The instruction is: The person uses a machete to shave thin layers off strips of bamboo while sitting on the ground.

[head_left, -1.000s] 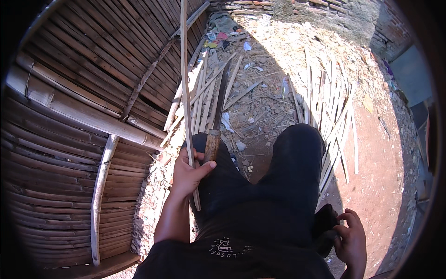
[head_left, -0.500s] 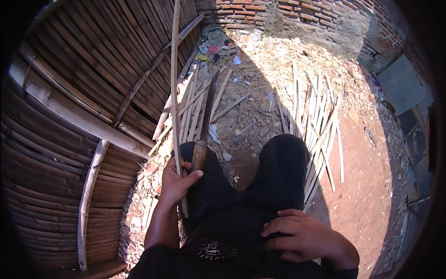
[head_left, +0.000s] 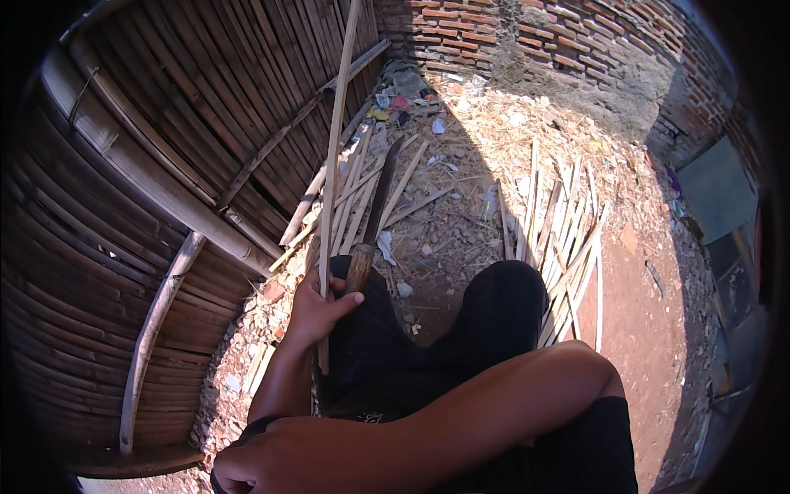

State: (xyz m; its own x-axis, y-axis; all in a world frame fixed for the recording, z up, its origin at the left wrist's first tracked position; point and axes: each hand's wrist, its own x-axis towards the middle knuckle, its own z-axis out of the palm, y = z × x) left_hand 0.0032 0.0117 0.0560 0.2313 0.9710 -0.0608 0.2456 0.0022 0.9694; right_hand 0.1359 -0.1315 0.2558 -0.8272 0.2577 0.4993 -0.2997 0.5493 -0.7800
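My left hand point(head_left: 317, 309) is closed around a long, pale bamboo strip point(head_left: 336, 140), which stands nearly upright and runs past the top of the view. A machete is in the same grip: its wooden handle point(head_left: 358, 267) lies by my thumb, and its dark blade point(head_left: 382, 193) points away from me. My right forearm crosses low in front of my body. At its end my right hand point(head_left: 276, 453) rests on my left upper arm, by the dark sleeve; its fingers bend down and are mostly hidden.
Bamboo strips point(head_left: 568, 239) lie in a loose pile beyond my right knee, and more strips point(head_left: 354, 193) lie at the left. A bamboo slat wall point(head_left: 164, 140) rises on the left. Straw and litter cover the ground toward a brick wall point(head_left: 461, 37).
My right hand has left my lap and swung leftward across my body to my left upper arm. The left hand keeps its hold, while the view has tilted slightly.
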